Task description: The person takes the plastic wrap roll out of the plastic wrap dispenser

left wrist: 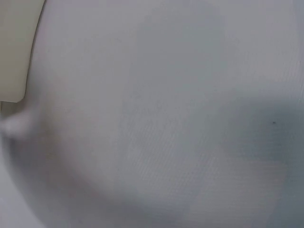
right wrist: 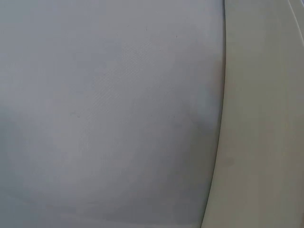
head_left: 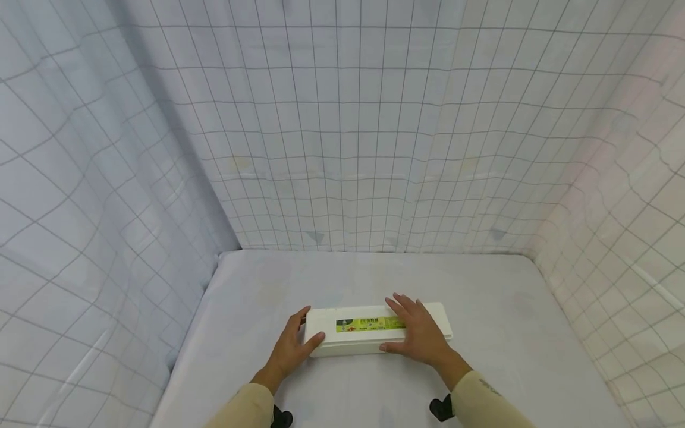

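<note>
A long white cling film box [head_left: 332,345] with a yellow-green label [head_left: 369,324] lies flat on the white table, its length running left to right. At its left end my left hand [head_left: 289,351] grips it, thumb at the front of the top and fingers round the end. My right hand [head_left: 420,336] spans the right part, fingers across the top and thumb at the front side, covering some of the label. In the left wrist view a corner of the box [left wrist: 14,47] shows at upper left. The right wrist view has the pale box side [right wrist: 261,114] along its right.
The white-covered table [head_left: 497,309] extends around the box. White curtains with a dark grid pattern [head_left: 348,137] hang behind it and on both sides. Small black objects [head_left: 441,409] sit by both light sleeves [head_left: 484,401].
</note>
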A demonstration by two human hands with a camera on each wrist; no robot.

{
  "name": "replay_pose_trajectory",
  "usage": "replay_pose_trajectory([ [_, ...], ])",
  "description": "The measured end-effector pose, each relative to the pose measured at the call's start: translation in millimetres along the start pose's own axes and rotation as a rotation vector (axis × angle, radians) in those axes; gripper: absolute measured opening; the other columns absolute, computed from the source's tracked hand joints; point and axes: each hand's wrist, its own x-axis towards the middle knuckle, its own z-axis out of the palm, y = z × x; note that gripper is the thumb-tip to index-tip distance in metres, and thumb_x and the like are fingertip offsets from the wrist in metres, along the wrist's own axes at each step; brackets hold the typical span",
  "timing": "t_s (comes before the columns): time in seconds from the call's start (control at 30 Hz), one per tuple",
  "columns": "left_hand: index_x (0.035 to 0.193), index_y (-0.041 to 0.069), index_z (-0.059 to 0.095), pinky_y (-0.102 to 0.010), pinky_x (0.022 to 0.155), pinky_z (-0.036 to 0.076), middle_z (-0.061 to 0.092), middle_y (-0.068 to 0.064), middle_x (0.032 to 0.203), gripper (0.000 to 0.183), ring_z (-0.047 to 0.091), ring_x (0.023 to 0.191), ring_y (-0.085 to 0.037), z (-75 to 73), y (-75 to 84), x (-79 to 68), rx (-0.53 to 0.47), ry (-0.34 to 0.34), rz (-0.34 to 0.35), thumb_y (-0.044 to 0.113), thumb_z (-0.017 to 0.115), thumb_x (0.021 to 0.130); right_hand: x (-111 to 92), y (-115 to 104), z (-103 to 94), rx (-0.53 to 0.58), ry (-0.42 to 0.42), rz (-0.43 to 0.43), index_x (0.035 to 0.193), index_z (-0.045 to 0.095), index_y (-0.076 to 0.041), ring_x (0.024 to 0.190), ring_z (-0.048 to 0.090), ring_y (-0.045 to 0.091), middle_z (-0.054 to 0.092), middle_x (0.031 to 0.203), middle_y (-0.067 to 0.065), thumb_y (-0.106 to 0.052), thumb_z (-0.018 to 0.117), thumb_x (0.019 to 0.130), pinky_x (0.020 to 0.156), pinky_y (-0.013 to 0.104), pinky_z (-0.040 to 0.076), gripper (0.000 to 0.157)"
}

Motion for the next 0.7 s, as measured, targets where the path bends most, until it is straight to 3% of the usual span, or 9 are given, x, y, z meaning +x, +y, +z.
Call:
replay_pose_trajectory([
  [0.33,0.165,0.023,0.018,-0.062,0.124,0.028,0.033,-0.015,0.167,0.100,0.031,0.154,-0.040,14.8,-6.4,0.5,-0.059,-0.005,-0.064,0.056,0.073,0.088,6,-13,5.5,-0.057,-0.014,-0.051,0.156,0.043,-0.024,0.146,0.045,0.033,0.045,0.160,0.006,-0.073,0.082,0.064,0.123,0.061,0.030,0.112],
  [0.53,0.165,0.021,0.018,-0.065,0.121,0.030,0.033,-0.018,0.166,0.105,0.032,0.152,-0.044,19.3,-11.8,0.3,-0.063,0.007,-0.074,0.054,0.077,0.085,10,-18,14.1,-0.118,0.011,-0.076,0.154,0.045,-0.026,0.142,0.047,0.036,0.047,0.158,0.005,-0.078,0.080,0.061,0.119,0.066,0.031,0.112],
  [0.7,0.164,0.015,0.018,-0.063,0.122,0.031,0.036,-0.016,0.165,0.119,0.033,0.152,-0.042,21.6,-18.7,1.1,-0.075,0.003,-0.070,0.050,0.087,0.075,14,-21,24.1,-0.210,0.028,-0.078,0.153,0.047,-0.027,0.137,0.050,0.033,0.051,0.155,0.004,-0.082,0.078,0.061,0.117,0.066,0.035,0.111],
])
